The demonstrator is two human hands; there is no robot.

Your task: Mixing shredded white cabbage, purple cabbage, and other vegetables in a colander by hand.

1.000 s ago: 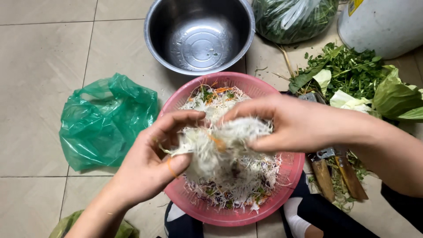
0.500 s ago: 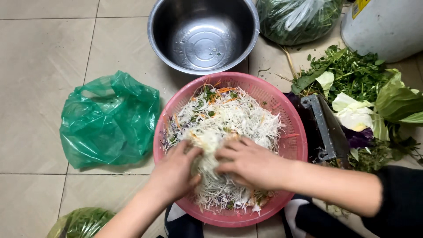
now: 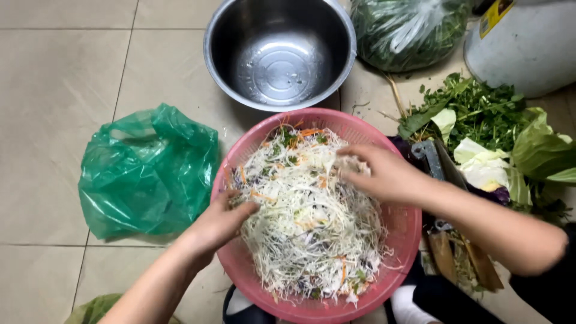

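Observation:
A pink plastic colander basket (image 3: 403,229) sits on the tiled floor, heaped with shredded white cabbage mixed with carrot strips and green herbs (image 3: 309,222). My left hand (image 3: 221,221) presses into the left side of the heap, fingers curled into the shreds. My right hand (image 3: 384,174) lies on the upper right of the heap, fingers bent down among the strands. Both hands are in the shredded vegetables inside the basket.
An empty steel bowl (image 3: 280,51) stands just beyond the basket. A crumpled green plastic bag (image 3: 147,171) lies to the left. Leafy greens and cabbage leaves (image 3: 498,138) lie to the right with a bladed slicer (image 3: 437,161), a bag of greens (image 3: 408,30) and a white bucket (image 3: 528,48) behind.
A second ago both hands held a clump of shreds above the basket. They dropped it, pressed into the near side, and have now spread apart to the heap's left and right.

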